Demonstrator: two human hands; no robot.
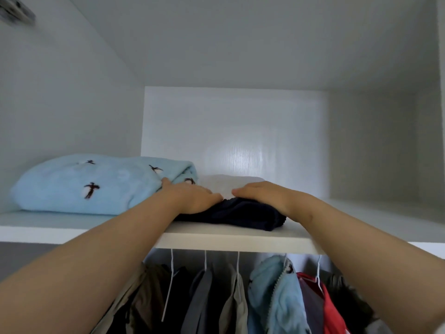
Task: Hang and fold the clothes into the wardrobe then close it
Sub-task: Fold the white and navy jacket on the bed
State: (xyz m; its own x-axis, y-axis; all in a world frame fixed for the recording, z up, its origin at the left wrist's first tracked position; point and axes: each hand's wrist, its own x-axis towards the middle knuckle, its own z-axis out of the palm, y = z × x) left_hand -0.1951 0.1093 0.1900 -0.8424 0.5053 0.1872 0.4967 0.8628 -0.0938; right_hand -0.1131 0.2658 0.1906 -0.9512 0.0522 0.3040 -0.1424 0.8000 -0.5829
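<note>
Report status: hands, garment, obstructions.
Left hand and right hand pressing flat on dark folded garment. Garment at front of shelf. Folded blue fleece tight on its left, white folded cloth behind.

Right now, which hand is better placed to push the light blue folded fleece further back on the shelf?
Left. The left hand rests on the navy folded garment right beside the light blue fleece, its fingers touching the fleece's edge. The right hand is apart from it.
</note>
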